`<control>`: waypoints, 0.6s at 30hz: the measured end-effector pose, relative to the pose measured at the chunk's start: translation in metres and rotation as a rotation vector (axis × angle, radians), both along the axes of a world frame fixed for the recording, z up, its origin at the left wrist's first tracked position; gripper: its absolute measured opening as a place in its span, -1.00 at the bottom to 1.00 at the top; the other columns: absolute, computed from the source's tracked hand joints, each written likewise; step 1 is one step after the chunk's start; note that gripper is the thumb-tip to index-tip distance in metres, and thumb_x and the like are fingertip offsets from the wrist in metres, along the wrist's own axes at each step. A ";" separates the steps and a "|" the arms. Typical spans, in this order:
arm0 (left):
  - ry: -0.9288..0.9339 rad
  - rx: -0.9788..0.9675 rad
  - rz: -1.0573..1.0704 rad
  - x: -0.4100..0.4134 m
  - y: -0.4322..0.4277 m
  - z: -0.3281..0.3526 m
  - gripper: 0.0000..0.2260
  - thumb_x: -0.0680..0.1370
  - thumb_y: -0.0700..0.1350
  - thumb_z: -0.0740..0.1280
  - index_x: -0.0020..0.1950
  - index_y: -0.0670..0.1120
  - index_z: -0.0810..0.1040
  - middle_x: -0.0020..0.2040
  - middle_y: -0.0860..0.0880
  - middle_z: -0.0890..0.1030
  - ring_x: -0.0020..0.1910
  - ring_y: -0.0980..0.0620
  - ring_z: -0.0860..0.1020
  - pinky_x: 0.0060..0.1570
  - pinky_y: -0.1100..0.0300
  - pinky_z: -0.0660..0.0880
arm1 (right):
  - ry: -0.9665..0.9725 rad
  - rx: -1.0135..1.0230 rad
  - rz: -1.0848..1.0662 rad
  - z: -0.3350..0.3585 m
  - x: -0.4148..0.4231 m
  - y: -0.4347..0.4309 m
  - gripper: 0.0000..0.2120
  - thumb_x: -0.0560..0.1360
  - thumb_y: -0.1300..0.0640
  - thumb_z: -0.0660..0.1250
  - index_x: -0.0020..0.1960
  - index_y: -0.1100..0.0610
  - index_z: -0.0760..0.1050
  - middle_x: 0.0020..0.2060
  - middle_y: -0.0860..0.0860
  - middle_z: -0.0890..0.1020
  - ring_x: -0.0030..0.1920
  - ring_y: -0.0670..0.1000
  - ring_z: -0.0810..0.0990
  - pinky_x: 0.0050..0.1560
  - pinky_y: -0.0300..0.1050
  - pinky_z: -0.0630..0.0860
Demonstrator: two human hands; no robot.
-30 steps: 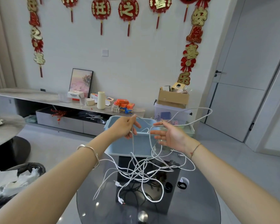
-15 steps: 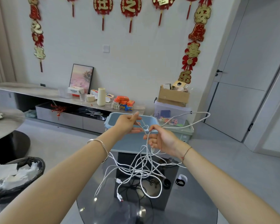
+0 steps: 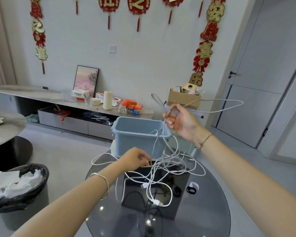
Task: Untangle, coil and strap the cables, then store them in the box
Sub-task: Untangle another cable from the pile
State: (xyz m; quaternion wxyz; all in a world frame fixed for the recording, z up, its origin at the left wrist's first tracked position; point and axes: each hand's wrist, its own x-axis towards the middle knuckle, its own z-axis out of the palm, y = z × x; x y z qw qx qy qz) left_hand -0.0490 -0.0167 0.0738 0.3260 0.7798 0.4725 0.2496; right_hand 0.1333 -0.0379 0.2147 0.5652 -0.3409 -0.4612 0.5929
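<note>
A tangle of white cables (image 3: 162, 170) lies on the round glass table (image 3: 208, 207), in front of an open blue box (image 3: 137, 139). My right hand (image 3: 181, 123) is raised above the box and pinches one white cable; a long loop (image 3: 229, 106) of it swings out to the right. My left hand (image 3: 135, 159) is low over the table, its fingers pinching strands at the left edge of the tangle. A white plug (image 3: 156, 202) lies at the near end of the pile. Two black strap rings (image 3: 190, 189) lie to the right of the cables.
A black-lined bin (image 3: 19, 187) full of white paper stands on the floor at the left. Behind the table, a low shelf (image 3: 46, 98) carries small items and a cardboard box (image 3: 183, 99). Another round table (image 3: 5, 127) is at far left.
My right hand rose up and to the right, drawing a cable out of the pile. My left hand dropped from beside it down to the tangle on the table.
</note>
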 end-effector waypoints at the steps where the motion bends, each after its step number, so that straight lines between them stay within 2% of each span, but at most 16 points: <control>1: -0.026 0.011 0.029 -0.003 0.002 0.001 -0.88 0.51 -0.20 0.39 0.03 -0.09 0.64 -0.05 -0.10 0.70 -0.12 0.02 0.64 -0.23 0.37 0.50 | 0.027 0.013 -0.034 0.007 0.003 0.001 -0.72 0.65 0.06 -0.01 -0.19 0.08 0.32 -0.35 0.12 0.56 -0.55 -0.06 0.38 -0.45 -0.23 0.28; 2: -0.023 0.020 0.047 -0.006 0.003 0.003 -0.87 0.49 -0.18 0.41 0.03 -0.09 0.64 -0.07 -0.08 0.69 -0.18 0.04 0.62 -0.26 0.37 0.49 | 0.013 0.014 -0.062 0.011 0.006 0.001 -0.72 0.65 0.06 -0.01 -0.18 0.09 0.32 -0.36 0.11 0.56 -0.55 -0.06 0.37 -0.46 -0.24 0.27; 4: 0.072 0.033 0.049 -0.013 0.006 0.004 -0.78 0.45 -0.14 0.46 0.09 -0.08 0.62 -0.07 -0.03 0.67 -0.25 0.12 0.54 -0.23 0.37 0.43 | -0.146 -0.019 -0.095 0.019 0.009 0.001 -0.73 0.65 0.08 -0.01 -0.18 0.09 0.30 -0.34 0.12 0.56 -0.54 -0.05 0.34 -0.51 -0.26 0.27; 6: 0.165 0.035 0.051 -0.017 0.009 0.004 -0.78 0.44 -0.21 0.45 0.08 -0.10 0.64 -0.03 -0.06 0.68 -0.24 0.13 0.50 -0.23 0.40 0.41 | -0.203 0.011 -0.134 0.027 0.012 0.001 -0.74 0.65 0.10 0.00 -0.19 0.09 0.30 -0.35 0.12 0.57 -0.54 -0.05 0.33 -0.49 -0.25 0.24; 8: 0.148 0.038 0.078 -0.018 0.012 0.003 -0.80 0.45 -0.28 0.39 0.05 -0.13 0.66 -0.02 -0.10 0.68 -0.24 0.12 0.52 -0.23 0.44 0.42 | -0.145 0.087 -0.158 0.039 0.012 0.004 -0.73 0.65 0.11 0.01 -0.21 0.10 0.31 -0.40 0.09 0.59 -0.54 -0.06 0.34 -0.48 -0.25 0.25; 11: 0.119 0.046 0.122 -0.019 0.012 0.005 -0.75 0.46 -0.36 0.31 0.06 -0.14 0.64 0.00 -0.09 0.68 -0.29 0.19 0.50 -0.26 0.49 0.40 | -0.378 0.007 -0.085 0.034 0.003 0.002 -0.72 0.65 0.13 -0.01 -0.21 0.12 0.29 -0.29 0.18 0.57 -0.47 0.00 0.36 -0.54 -0.26 0.35; 12: 0.117 0.047 0.132 -0.020 0.012 0.005 -0.74 0.46 -0.36 0.30 0.06 -0.13 0.64 0.01 -0.08 0.67 -0.28 0.19 0.50 -0.26 0.50 0.39 | -0.397 -0.015 -0.085 0.028 0.000 0.004 -0.73 0.65 0.14 -0.01 -0.20 0.12 0.29 -0.26 0.20 0.56 -0.45 0.01 0.35 -0.56 -0.27 0.35; 15: 0.128 0.069 0.143 -0.019 0.012 0.008 -0.73 0.44 -0.34 0.37 0.08 -0.09 0.63 0.05 -0.05 0.64 -0.14 0.09 0.51 -0.09 0.36 0.44 | -0.356 -0.042 -0.123 0.016 0.000 0.008 -0.74 0.64 0.15 0.00 -0.20 0.12 0.30 -0.24 0.21 0.57 -0.46 0.00 0.33 -0.54 -0.26 0.33; 18: 0.135 0.070 0.132 -0.020 0.011 0.011 -0.71 0.42 -0.36 0.37 0.09 -0.12 0.63 0.09 -0.09 0.63 -0.10 0.03 0.53 -0.03 0.27 0.48 | -0.345 -0.114 -0.107 0.003 0.006 0.010 -0.73 0.64 0.14 -0.02 -0.20 0.12 0.31 -0.24 0.19 0.59 -0.48 -0.02 0.35 -0.46 -0.26 0.31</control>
